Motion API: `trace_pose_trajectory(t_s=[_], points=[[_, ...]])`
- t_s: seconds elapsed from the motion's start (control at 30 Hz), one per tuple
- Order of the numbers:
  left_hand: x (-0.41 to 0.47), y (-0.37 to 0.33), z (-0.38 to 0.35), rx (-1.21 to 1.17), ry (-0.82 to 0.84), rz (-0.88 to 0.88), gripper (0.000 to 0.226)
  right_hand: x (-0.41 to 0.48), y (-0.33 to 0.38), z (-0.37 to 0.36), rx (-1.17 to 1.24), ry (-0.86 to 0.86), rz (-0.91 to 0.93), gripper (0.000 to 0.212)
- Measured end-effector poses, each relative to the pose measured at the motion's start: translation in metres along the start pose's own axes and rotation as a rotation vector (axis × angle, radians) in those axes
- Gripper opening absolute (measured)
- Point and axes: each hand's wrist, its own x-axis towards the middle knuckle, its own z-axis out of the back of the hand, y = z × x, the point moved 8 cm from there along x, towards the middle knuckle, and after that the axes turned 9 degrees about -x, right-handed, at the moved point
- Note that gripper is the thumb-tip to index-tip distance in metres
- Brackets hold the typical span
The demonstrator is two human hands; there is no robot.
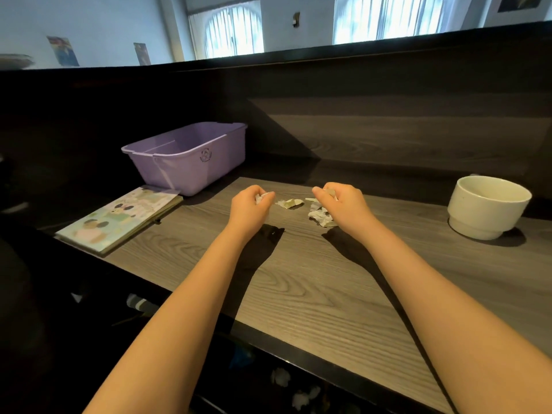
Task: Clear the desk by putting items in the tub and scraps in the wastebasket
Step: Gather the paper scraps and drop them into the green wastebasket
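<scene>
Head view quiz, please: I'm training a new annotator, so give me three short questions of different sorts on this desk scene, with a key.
1. True or false: the purple tub stands to the right of the white cup.
2. Multiple choice: what lies partly under the tub's near corner? A) a picture book B) a plate C) a phone
3. Fill in: both hands are gathering paper ____ from the desk.

Key
1. False; the tub is far left, the cup far right.
2. A, the picture book.
3. Scraps: the left hand and right hand each have their fingers closed on some, with loose paper scraps lying between them.
</scene>
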Motion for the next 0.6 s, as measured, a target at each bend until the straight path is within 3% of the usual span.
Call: trace_pose_trajectory(t_s=[0.17,0.6], points=[[-0.014,-0.015,0.044,-0.044,-0.121,-0.014,0.036,-0.009,0.034,0.005,-0.157,-0.079,0.052,0.042],[-0.090,-0.043,0.138,0.043,-0.269,-0.156,0.039,-0.058,0.132,-0.010,-0.090,-0.018,0.202,0.035]])
